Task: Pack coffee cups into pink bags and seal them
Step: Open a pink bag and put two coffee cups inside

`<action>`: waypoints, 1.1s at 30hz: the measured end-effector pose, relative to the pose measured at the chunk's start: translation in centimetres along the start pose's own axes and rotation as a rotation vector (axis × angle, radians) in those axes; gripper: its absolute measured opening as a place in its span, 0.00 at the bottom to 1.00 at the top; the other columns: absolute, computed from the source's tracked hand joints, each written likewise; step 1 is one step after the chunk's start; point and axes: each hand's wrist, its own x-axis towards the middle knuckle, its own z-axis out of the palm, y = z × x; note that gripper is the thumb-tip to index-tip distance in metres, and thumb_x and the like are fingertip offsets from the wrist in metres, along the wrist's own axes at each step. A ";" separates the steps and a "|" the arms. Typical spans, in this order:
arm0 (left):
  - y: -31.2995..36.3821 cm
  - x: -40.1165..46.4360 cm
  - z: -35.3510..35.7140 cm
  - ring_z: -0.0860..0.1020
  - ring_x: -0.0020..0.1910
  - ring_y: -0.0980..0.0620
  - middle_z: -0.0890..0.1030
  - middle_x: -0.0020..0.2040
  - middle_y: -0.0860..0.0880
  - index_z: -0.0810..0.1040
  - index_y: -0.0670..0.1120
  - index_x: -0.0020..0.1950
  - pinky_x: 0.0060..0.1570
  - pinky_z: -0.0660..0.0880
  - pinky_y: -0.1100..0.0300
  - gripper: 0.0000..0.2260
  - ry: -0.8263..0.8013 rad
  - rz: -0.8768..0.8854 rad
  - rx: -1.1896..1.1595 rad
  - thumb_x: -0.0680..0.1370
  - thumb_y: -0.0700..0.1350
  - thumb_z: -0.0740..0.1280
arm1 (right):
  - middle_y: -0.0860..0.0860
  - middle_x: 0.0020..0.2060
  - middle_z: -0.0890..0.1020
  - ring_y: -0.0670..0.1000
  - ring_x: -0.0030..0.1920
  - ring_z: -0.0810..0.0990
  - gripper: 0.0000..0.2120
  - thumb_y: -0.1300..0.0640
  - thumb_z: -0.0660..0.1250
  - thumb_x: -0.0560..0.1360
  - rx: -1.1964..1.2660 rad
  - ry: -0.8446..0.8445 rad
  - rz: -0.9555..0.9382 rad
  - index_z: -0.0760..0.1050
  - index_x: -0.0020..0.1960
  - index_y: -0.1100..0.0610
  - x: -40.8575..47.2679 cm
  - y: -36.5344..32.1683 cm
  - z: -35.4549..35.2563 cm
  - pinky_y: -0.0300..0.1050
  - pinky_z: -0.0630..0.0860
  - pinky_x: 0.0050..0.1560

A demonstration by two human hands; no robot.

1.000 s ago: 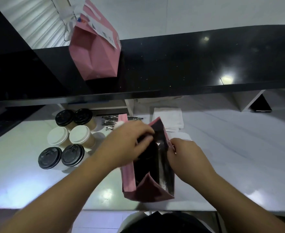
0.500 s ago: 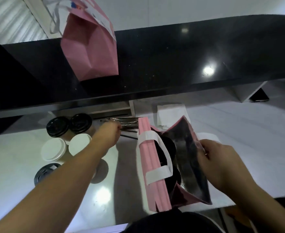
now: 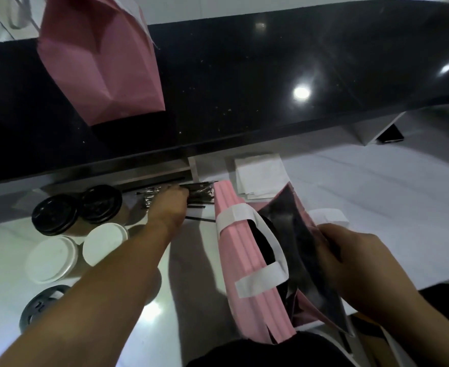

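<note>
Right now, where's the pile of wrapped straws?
The straws lie at the back of the white counter, just under the black ledge, between the black-lidded cups and the open pink bag. The left hand is reaching onto them.

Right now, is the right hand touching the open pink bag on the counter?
Touching. The head view shows the right hand with its fingers curled over the dark inner flap of the open pink bag, holding that side apart; no gap is visible between them.
</note>
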 end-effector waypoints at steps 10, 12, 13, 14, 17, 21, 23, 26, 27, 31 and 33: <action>-0.9 0.0 -0.2 0.78 0.53 0.42 0.82 0.53 0.46 0.79 0.50 0.53 0.50 0.70 0.51 0.06 -0.034 0.062 0.051 0.78 0.42 0.64 | 0.45 0.27 0.77 0.48 0.27 0.75 0.12 0.52 0.63 0.81 -0.016 -0.032 0.010 0.76 0.39 0.49 0.4 0.1 0.1 0.41 0.67 0.26; -1.1 -0.3 -0.6 0.78 0.49 0.44 0.82 0.50 0.47 0.77 0.51 0.51 0.45 0.68 0.53 0.05 -0.027 0.038 0.018 0.79 0.42 0.64 | 0.46 0.26 0.76 0.48 0.27 0.74 0.13 0.53 0.63 0.81 -0.030 -0.038 0.011 0.74 0.38 0.50 0.4 0.2 0.0 0.42 0.65 0.26; -1.1 -0.6 -1.0 0.76 0.47 0.45 0.82 0.49 0.47 0.76 0.52 0.50 0.43 0.67 0.53 0.04 -0.021 0.016 0.003 0.79 0.43 0.64 | 0.46 0.26 0.75 0.48 0.27 0.74 0.13 0.53 0.63 0.81 -0.034 -0.045 0.013 0.73 0.37 0.50 0.4 0.3 -0.1 0.42 0.64 0.26; -1.1 -0.8 -1.4 0.74 0.45 0.46 0.82 0.49 0.47 0.76 0.52 0.50 0.43 0.67 0.53 0.04 -0.008 -0.008 -0.009 0.80 0.43 0.64 | 0.46 0.25 0.75 0.48 0.27 0.73 0.14 0.54 0.63 0.81 -0.036 -0.053 0.015 0.72 0.36 0.50 0.3 0.3 -0.2 0.41 0.63 0.26; -1.1 -2.2 -3.2 0.78 0.47 0.45 0.84 0.50 0.48 0.80 0.52 0.56 0.43 0.72 0.53 0.05 0.003 -0.057 -0.132 0.81 0.46 0.67 | 0.46 0.24 0.72 0.47 0.25 0.71 0.17 0.55 0.63 0.81 -0.025 -0.054 -0.001 0.68 0.34 0.47 0.3 0.2 -0.4 0.40 0.60 0.26; -0.2 -5.8 -6.8 0.84 0.42 0.56 0.87 0.42 0.55 0.84 0.56 0.46 0.42 0.79 0.56 0.06 -0.028 -0.161 -0.529 0.78 0.45 0.74 | 0.45 0.25 0.71 0.46 0.26 0.71 0.19 0.54 0.63 0.81 -0.017 -0.074 -0.066 0.63 0.33 0.43 0.4 0.4 -0.7 0.39 0.59 0.27; 0.5 -8.1 -8.8 0.81 0.34 0.63 0.85 0.35 0.58 0.83 0.55 0.38 0.37 0.73 0.61 0.08 -0.021 -0.213 -0.656 0.76 0.46 0.77 | 0.46 0.27 0.74 0.46 0.28 0.73 0.17 0.50 0.60 0.82 0.007 -0.111 -0.052 0.67 0.34 0.44 0.7 0.7 -0.9 0.40 0.61 0.27; 1.7 -11.6 -12.1 0.79 0.30 0.64 0.85 0.33 0.57 0.85 0.53 0.37 0.34 0.71 0.62 0.08 -0.008 -0.278 -0.716 0.75 0.49 0.78 | 0.47 0.28 0.76 0.46 0.29 0.74 0.18 0.47 0.59 0.83 0.025 -0.152 -0.028 0.71 0.34 0.48 1.1 1.2 -1.3 0.42 0.64 0.28; 2.1 -12.7 -13.6 0.79 0.30 0.63 0.85 0.34 0.56 0.85 0.53 0.38 0.33 0.72 0.64 0.07 -0.005 -0.291 -0.740 0.75 0.49 0.78 | 0.47 0.27 0.76 0.46 0.29 0.74 0.19 0.48 0.59 0.83 0.034 -0.159 -0.035 0.71 0.34 0.49 1.2 1.3 -1.5 0.43 0.65 0.27; 5.3 -17.0 -21.0 0.86 0.36 0.55 0.88 0.38 0.50 0.87 0.56 0.44 0.37 0.81 0.61 0.02 -0.142 -0.202 -0.938 0.75 0.50 0.79 | 0.49 0.28 0.78 0.49 0.29 0.77 0.18 0.48 0.59 0.82 0.059 -0.203 -0.029 0.73 0.36 0.53 1.4 1.5 -1.7 0.52 0.75 0.31; 7.7 -18.0 -23.7 0.87 0.37 0.55 0.88 0.39 0.52 0.87 0.57 0.47 0.35 0.81 0.65 0.04 -0.222 -0.144 -0.891 0.73 0.51 0.79 | 0.49 0.27 0.78 0.50 0.29 0.77 0.18 0.48 0.60 0.82 0.047 -0.196 -0.017 0.74 0.36 0.54 1.5 1.5 -1.6 0.53 0.75 0.31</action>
